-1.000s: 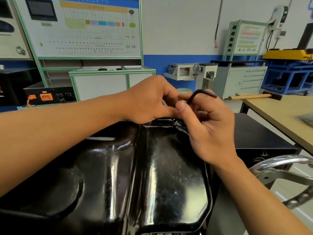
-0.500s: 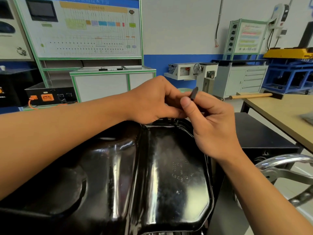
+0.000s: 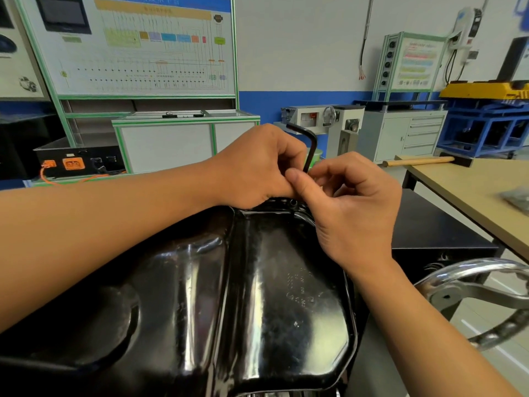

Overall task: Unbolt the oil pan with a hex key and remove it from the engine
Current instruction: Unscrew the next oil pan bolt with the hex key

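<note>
- Hex key, black and L-shaped, stands upright above the far rim of the oil pan, with its short arm pointing up and to the left.
- Right grip pinches the key's lower end between thumb and forefinger; the other fingers are loosely curled.
- Left grip is curled tight against the same end of the key, touching the right thumb. I cannot tell whether it actually grasps the key.
- Oil pan is glossy black, lies bottom side up and fills the lower frame. A bolt head shows on its far flange, just under the fingers.
- Chrome handwheel sits low on the right, beside the pan.
- Tan counter on the right carries a wooden-handled hammer at its far end.
- Wiring-diagram board stands at the back left.
</note>
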A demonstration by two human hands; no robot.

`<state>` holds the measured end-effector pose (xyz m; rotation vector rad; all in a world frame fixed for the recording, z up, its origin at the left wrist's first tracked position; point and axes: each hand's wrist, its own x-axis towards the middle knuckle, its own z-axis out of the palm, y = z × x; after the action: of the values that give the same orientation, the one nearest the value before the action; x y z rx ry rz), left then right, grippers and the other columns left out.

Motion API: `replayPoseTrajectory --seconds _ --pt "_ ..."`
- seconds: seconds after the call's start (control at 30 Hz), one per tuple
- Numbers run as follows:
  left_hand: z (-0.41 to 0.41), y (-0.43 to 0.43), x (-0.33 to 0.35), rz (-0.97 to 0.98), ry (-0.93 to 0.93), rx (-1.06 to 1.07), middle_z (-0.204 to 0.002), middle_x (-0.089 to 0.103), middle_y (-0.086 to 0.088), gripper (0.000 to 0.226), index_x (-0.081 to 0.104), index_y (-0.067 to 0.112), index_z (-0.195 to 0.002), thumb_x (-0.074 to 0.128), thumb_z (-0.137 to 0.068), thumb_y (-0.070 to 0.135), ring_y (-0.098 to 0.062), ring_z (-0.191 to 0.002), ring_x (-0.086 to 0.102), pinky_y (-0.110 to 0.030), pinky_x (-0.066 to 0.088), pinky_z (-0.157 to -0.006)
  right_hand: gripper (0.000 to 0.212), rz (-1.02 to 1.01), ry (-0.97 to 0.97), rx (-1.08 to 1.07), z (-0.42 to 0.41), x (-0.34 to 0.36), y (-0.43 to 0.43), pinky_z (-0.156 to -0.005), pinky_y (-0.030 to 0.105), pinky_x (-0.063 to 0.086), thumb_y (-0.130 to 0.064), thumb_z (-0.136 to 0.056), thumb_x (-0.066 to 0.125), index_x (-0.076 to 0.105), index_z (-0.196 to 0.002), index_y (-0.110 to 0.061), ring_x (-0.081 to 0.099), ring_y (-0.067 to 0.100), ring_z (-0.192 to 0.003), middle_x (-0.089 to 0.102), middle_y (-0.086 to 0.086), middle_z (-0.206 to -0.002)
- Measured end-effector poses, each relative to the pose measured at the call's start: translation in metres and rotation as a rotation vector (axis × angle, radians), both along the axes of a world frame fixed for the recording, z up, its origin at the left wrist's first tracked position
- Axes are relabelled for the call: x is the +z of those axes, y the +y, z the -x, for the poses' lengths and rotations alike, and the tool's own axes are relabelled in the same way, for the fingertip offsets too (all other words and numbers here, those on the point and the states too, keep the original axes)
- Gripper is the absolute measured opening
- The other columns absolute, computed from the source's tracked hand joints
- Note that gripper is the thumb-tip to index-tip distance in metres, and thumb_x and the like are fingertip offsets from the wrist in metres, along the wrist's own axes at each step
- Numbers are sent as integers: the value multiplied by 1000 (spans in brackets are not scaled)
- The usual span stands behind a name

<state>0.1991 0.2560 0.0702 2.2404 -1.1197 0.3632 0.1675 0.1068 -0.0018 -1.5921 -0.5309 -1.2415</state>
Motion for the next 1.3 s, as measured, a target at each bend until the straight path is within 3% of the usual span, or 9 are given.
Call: replayPoseTrajectory --seconds 0.2,0.4,0.5,0.6,0.77,0.87,0.97,1.17,1.3 --pt "-3 1 -2 47 53 -52 -56 50 -1 26 59 12 -62 76 -75 -3 -2 -55 41 -14 34 -55 11 37 0 -81 1 0 2 -61 19 41 -15 -83 81 73 -80 -8 55 11 -60 65 1 -69" --pt "1 11 2 -23 206 -136 -90 77 14 25 74 32 -94 70 -90 8 5 -85 69 -11 51 -78 12 211 16 -63 0 2 -6 -65 29 46 -9 -94 65 74 -98 -1 61 21 -73 69 9 -83" --pt "1 9 3 -32 147 -75 -71 72 16 19 75 34 -83 74 -88 16 6 -66 61 -11 47 -67 14 212 25 -33 0 3 -8 -62 33 46 -13 -93 68 75 -98 -1 60 23 -70 69 8 -82" --pt "0 4 2 -32 97 -33 -56 57 7 16 72 22 -68 77 -83 20 -2 -54 43 -17 38 -55 14 113 -3 -31 1 5 -9 -58 22 41 -17 -85 80 76 -87 -5 55 17 -61 66 3 -72" --pt "-3 2 0 -3 102 -34 -79 73 -11 17 74 6 -87 81 -79 20 -6 -69 59 -32 50 -62 8 155 -10 6 1 7 -8 -61 22 40 -10 -89 74 78 -91 -4 53 12 -64 62 5 -70" --pt "-1 5 0 -11 169 -150 -85 76 11 19 76 30 -95 76 -84 13 7 -80 66 -11 48 -72 13 262 3 43 2 7 -7 -67 25 43 -7 -96 63 74 -97 -1 56 18 -73 62 10 -78" --pt "2 7 1 -32 178 -169 -76 72 22 32 72 47 -80 74 -86 16 11 -76 64 -8 46 -72 16 291 23 59 3 8 -9 -70 32 46 -8 -98 58 72 -100 0 57 21 -77 63 12 -83" --pt "-3 1 -1 -4 95 -45 -59 56 -17 13 70 5 -69 81 -76 9 -8 -59 44 -25 36 -56 15 115 2 26 3 6 -7 -57 26 43 -18 -82 82 75 -87 -6 54 17 -61 63 4 -69" --pt "-2 0 -1 -6 93 -55 -74 69 -17 7 74 6 -81 79 -78 10 -9 -68 55 -30 44 -60 8 148 -5 5 2 8 -5 -62 21 40 -11 -88 76 75 -87 -4 54 13 -63 64 5 -71"
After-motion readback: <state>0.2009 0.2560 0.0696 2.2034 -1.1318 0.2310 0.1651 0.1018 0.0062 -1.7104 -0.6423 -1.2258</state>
